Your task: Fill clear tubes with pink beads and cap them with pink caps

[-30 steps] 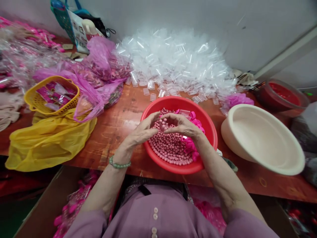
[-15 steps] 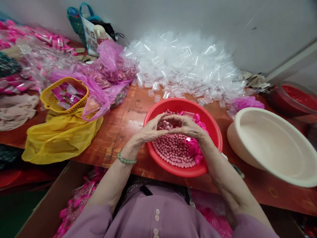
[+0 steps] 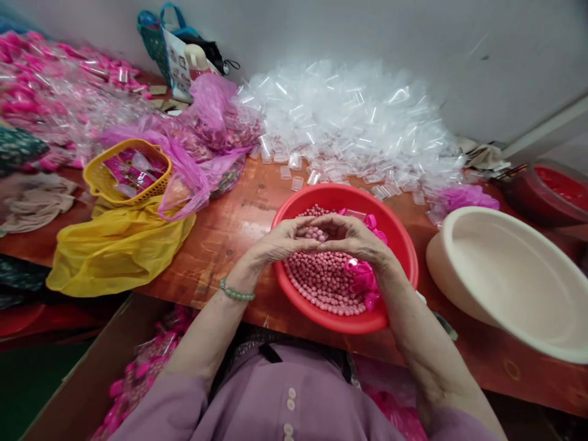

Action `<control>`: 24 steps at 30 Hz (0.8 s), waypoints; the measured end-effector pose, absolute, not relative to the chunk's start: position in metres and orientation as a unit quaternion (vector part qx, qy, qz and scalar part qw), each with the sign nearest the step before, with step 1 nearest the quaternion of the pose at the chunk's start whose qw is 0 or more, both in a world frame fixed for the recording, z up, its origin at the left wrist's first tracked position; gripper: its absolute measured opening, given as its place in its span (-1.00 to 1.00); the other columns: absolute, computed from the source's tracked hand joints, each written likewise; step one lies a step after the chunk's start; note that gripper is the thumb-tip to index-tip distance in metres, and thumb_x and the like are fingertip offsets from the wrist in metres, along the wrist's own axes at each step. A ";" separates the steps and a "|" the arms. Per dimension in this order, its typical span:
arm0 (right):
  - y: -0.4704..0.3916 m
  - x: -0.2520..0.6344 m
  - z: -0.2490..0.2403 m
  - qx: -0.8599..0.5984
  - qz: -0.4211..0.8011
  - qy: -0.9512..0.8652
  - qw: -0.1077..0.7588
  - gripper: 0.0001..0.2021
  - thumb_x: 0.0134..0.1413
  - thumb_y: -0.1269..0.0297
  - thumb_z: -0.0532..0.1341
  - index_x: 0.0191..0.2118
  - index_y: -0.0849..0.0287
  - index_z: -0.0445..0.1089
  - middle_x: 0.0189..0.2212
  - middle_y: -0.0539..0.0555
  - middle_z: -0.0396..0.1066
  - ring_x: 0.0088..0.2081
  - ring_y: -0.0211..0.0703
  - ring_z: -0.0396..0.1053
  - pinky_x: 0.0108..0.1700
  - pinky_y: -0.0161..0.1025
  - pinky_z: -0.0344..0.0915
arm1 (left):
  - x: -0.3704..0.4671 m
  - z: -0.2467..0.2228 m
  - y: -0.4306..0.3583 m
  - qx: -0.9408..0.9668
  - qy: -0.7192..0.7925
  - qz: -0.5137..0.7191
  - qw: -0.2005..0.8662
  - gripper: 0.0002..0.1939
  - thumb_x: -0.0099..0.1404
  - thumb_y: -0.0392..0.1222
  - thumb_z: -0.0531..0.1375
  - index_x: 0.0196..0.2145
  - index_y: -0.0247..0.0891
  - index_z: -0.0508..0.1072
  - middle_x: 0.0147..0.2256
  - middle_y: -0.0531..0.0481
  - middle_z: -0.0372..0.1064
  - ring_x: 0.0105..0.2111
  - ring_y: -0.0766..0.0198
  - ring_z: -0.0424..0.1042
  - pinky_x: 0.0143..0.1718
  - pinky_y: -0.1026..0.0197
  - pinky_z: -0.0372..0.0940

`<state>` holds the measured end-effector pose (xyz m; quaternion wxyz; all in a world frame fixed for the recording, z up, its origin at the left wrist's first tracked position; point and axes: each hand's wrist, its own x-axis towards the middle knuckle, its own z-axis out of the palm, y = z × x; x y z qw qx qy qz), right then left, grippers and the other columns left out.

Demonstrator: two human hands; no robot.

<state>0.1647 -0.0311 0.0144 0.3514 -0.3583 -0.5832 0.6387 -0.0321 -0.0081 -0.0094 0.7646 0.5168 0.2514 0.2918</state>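
Both hands meet above a red basin [image 3: 404, 245], fingers curved and fingertips close together. A small cluster of pink beads [image 3: 316, 234] shows in the gap between them; whether a clear case surrounds it I cannot tell. My left hand [image 3: 285, 240], with a green bead bracelet [image 3: 236, 293] on its wrist, curls at the cluster's left side. From the right, my right hand [image 3: 351, 236] closes around the same cluster. Many loose pink beads [image 3: 321, 278] fill the basin's floor below. Bright pink plastic pieces [image 3: 361, 278] lie along its right side, partly under my right forearm.
Behind the basin rises a heap of clear plastic cases [image 3: 340, 116]. A cream basin [image 3: 452, 263] stands to the right. On the left are a yellow basket [image 3: 98, 174], a yellow bag [image 3: 119, 251], a pink plastic bag [image 3: 211, 104] and packed pink goods [image 3: 59, 86].
My hands stay together over the basin, and the bead cluster shows more clearly between the fingers. The whole view has shifted slightly, moving the table things a little to the right.
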 end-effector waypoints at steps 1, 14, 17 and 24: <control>-0.031 0.165 0.015 -0.369 0.632 -0.581 0.357 -0.58 -0.16 0.30 0.50 -0.11 0.12 0.49 -0.13 0.05 0.54 -0.11 -0.20 0.50 -0.01 -0.21 0.46 | -0.032 -0.010 -0.008 0.516 0.256 0.292 0.763 -0.35 0.05 -0.25 0.43 0.11 -0.32 0.44 -0.16 -0.13 0.50 -0.14 0.19 0.48 -0.02 0.06 0.39; -0.033 0.166 0.019 -0.416 0.514 -0.639 0.394 -0.57 -0.17 0.18 0.51 -0.11 0.10 0.50 -0.19 0.05 0.51 -0.18 -0.15 0.46 -0.07 -0.15 0.42 | -0.028 -0.016 -0.013 0.537 0.278 0.354 0.714 -0.63 0.09 -0.23 0.39 -0.12 -0.36 0.52 -0.21 -0.09 0.53 -0.20 0.25 0.49 -0.01 0.12 0.35; -0.034 0.166 0.022 -0.406 0.453 -0.701 0.373 -0.60 -0.11 0.15 0.49 -0.08 0.04 0.54 -0.15 0.05 0.49 -0.10 -0.10 0.44 0.01 -0.11 0.37 | -0.026 -0.017 -0.014 0.544 0.275 0.371 0.701 -0.64 0.09 -0.24 0.37 -0.14 -0.34 0.50 -0.22 -0.07 0.52 -0.19 0.23 0.48 -0.04 0.13 0.34; -0.038 0.168 0.021 -0.426 0.459 -0.674 0.393 -0.51 -0.09 0.09 0.47 0.01 0.00 0.49 -0.04 0.09 0.46 -0.16 -0.12 0.46 -0.08 -0.12 0.42 | -0.023 -0.016 -0.016 0.558 0.297 0.408 0.659 -0.71 0.10 -0.25 0.32 -0.19 -0.32 0.49 -0.26 -0.01 0.47 -0.25 0.29 0.44 -0.12 0.20 0.31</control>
